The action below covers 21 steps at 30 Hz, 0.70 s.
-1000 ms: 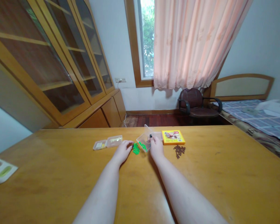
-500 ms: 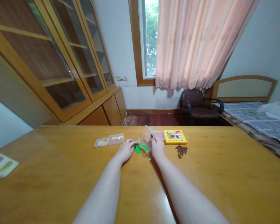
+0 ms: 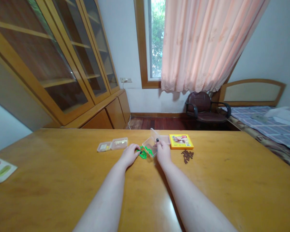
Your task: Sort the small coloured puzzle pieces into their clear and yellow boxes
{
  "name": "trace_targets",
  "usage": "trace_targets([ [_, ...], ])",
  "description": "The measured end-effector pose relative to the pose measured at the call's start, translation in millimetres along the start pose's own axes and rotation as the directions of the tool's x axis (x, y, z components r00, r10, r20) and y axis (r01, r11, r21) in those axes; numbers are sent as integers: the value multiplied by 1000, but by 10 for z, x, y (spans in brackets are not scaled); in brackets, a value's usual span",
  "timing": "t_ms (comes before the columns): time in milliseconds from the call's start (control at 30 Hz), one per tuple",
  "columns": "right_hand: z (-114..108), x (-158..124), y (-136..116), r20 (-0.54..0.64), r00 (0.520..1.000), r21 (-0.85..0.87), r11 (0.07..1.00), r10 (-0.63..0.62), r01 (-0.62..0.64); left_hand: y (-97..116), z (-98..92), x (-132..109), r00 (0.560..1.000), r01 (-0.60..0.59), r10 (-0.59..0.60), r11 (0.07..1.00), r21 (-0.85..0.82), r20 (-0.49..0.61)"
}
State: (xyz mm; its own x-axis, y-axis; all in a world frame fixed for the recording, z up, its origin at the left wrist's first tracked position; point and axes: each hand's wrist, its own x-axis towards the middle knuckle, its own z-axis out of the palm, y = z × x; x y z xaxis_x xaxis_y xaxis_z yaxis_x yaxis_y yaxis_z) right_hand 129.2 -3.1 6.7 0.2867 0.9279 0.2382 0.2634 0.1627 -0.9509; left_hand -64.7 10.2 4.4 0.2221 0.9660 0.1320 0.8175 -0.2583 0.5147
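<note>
My right hand (image 3: 163, 154) grips a clear plastic box (image 3: 148, 142) by its right side, its lid raised. The box is tilted toward the left, and small green pieces (image 3: 149, 150) lie along its lower edge. Just left of it, a heap of the same bright green pieces (image 3: 143, 155) rests on the table. My left hand (image 3: 130, 154) is at that heap's left edge, fingers curled together and thumb touching the pieces. Whether a piece is pinched between the fingertips is hidden.
On the wooden table (image 3: 87, 180), an opened clear case (image 3: 112, 145) with pale pieces lies left of my hands. A yellow box (image 3: 181, 141) stands to the right, with a pile of brown pieces (image 3: 188, 156) before it. A white-and-green object (image 3: 1, 170) sits at the left edge.
My left hand's fingers have drawn back slightly from the box's edge and curled in at the green heap, more of which now shows. The right hand and box have barely moved.
</note>
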Motion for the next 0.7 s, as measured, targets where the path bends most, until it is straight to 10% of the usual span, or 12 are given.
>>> trace_targets([
  [433, -6, -6, -4, 27, 999, -30, 999, 24, -23, 117, -42, 13, 983, 47, -78, 983, -180, -168],
  [700, -7, -17, -14, 59, 998, -46, 999, -3, 6, 285, -87, -69, 985, -126, 103, 979, -162, -142],
])
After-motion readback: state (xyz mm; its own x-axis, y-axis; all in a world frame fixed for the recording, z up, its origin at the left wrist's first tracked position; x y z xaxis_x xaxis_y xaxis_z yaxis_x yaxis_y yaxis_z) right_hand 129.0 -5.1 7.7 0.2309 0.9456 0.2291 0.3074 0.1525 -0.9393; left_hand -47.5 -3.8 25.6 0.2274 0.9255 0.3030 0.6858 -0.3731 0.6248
